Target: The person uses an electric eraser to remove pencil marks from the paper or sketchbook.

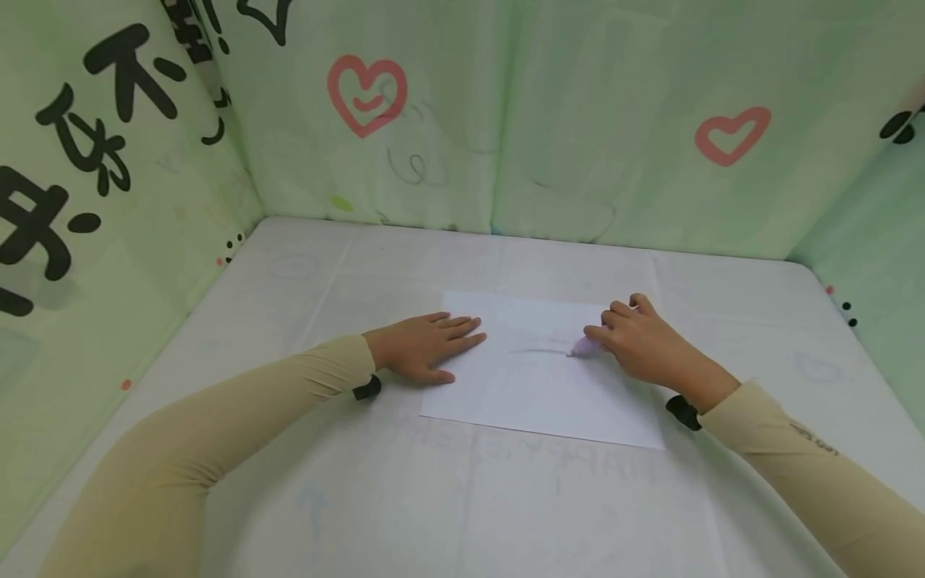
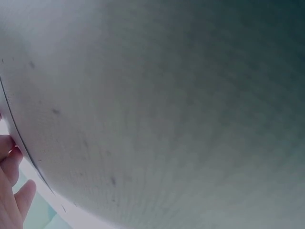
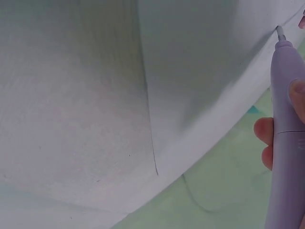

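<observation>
A white sheet of paper (image 1: 535, 401) lies on the table, with a faint grey line (image 1: 538, 350) across its middle. My left hand (image 1: 429, 347) rests with spread fingers on the sheet's left edge. The left wrist view catches only some fingers (image 2: 10, 176) at its far left. In my right hand (image 1: 639, 341) I hold a thick lilac pen-shaped tool (image 3: 288, 114), which looks like an electric eraser. Its narrow grey tip (image 3: 281, 33) meets the paper at the right end of the line.
A white cloth (image 1: 347, 482) with faint marks covers the table. Pale green curtains (image 1: 592, 120) with red hearts and black characters stand behind and at both sides. Black wrist cameras (image 1: 682, 412) sit below each wrist, close to the tabletop.
</observation>
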Motion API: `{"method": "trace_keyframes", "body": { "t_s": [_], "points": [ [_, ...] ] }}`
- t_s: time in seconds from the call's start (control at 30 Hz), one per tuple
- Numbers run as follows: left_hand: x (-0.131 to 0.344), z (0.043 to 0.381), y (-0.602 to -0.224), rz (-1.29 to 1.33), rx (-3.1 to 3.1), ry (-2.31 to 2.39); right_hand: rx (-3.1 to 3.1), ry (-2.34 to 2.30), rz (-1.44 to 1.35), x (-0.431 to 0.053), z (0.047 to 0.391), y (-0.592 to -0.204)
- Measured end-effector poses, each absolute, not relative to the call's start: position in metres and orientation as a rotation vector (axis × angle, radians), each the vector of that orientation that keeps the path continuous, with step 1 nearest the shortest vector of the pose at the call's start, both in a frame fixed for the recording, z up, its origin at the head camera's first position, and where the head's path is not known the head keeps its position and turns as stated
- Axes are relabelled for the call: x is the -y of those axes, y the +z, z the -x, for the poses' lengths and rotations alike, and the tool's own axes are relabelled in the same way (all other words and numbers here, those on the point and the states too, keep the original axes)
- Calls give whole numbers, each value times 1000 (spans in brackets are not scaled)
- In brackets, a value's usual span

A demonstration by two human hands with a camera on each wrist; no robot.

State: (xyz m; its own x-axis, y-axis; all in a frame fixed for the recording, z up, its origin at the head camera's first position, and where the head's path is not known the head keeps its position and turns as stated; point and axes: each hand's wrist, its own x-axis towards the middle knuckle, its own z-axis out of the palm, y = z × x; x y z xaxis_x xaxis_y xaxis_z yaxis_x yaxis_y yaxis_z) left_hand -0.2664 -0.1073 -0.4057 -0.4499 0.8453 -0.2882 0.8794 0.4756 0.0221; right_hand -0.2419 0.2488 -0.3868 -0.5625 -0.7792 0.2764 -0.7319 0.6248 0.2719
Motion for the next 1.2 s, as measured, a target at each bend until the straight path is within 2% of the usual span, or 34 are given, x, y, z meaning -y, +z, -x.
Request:
{"method": "trace_keyframes", "body": {
  "t_s": [1.2],
  "points": [
    [106, 266, -406, -1467, -2462, -210, 2512, -185, -1198, -245, 241, -385]
  ]
}}
